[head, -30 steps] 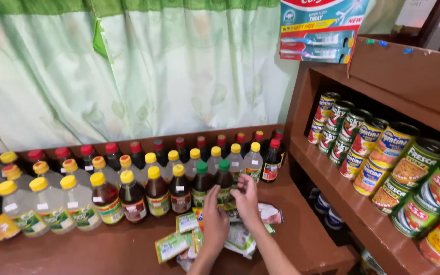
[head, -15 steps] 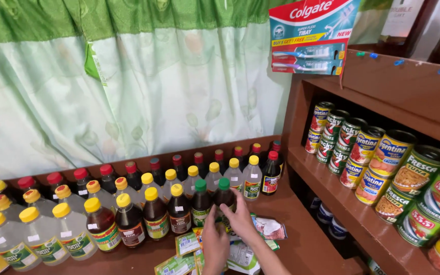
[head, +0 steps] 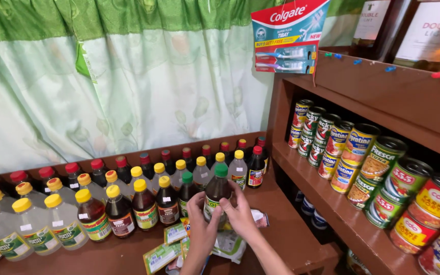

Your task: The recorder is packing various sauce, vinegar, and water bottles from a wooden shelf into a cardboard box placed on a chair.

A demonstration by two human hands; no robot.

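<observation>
Both my hands hold one dark bottle with a green cap [head: 218, 189], lifted a little above the brown shelf [head: 281, 224]. My left hand [head: 201, 221] wraps its left side and my right hand [head: 240, 216] grips its right side and label. Just left of it stands another green-capped dark bottle [head: 186, 193], beside rows of yellow-capped bottles [head: 119, 210] and red-capped bottles [head: 98, 172] along the back. Small green sachets [head: 174, 233] lie on the shelf under my hands.
A green and white curtain [head: 128, 91] hangs behind the bottles. To the right, a wooden rack [head: 342, 224] carries rows of cans [head: 362, 158]. A toothbrush pack [head: 286, 38] hangs from its top. Clear bottles [head: 6, 231] stand at far left.
My hands have closed around the green-capped bottle and raised it from the row. The camera has tilted upward, showing more curtain and the hanging pack.
</observation>
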